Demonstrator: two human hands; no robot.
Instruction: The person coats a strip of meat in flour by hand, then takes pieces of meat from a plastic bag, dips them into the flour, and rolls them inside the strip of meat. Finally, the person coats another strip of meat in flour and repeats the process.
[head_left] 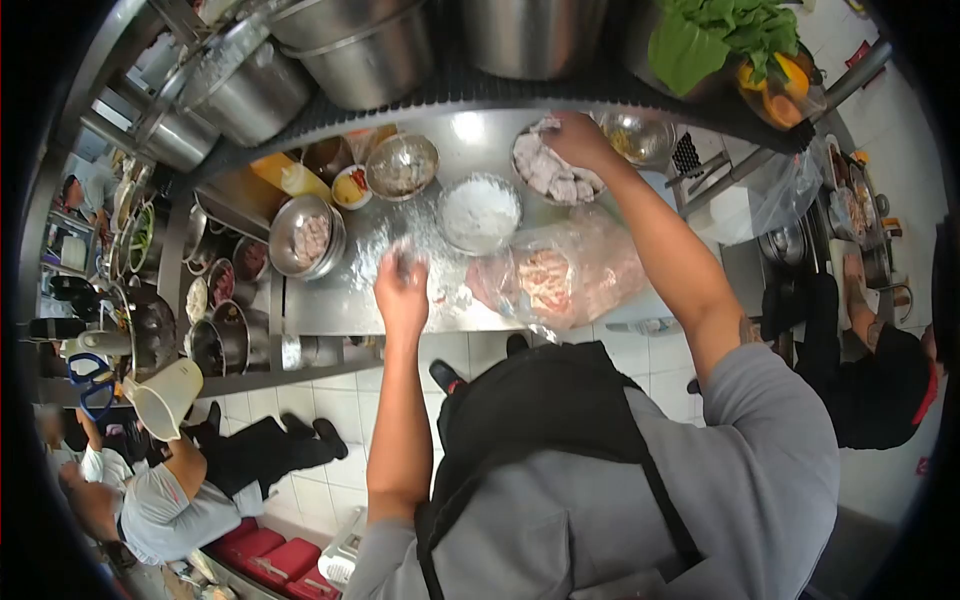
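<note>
My right hand point(580, 138) reaches over a metal bowl at the back of the steel counter. White-dusted pieces of meat point(552, 168) fill that bowl, and my fingertips are hidden at its far side. Nearer to me, my left hand point(402, 280) hovers over powder scattered on the counter, its fingers powdery and smeared by motion. A metal bowl of white powder point(480, 212) stands between the two hands. In front of it lies a clear plastic bag of raw meat point(548, 278).
Stacked metal bowls with meat pieces point(305, 240) stand at the left, near a small yellow bowl point(351, 187) and another metal bowl point(402, 167). Overhead runs a shelf with large pots point(365, 55) and leafy greens point(715, 45). Co-workers stand left point(180, 505) and right point(870, 385).
</note>
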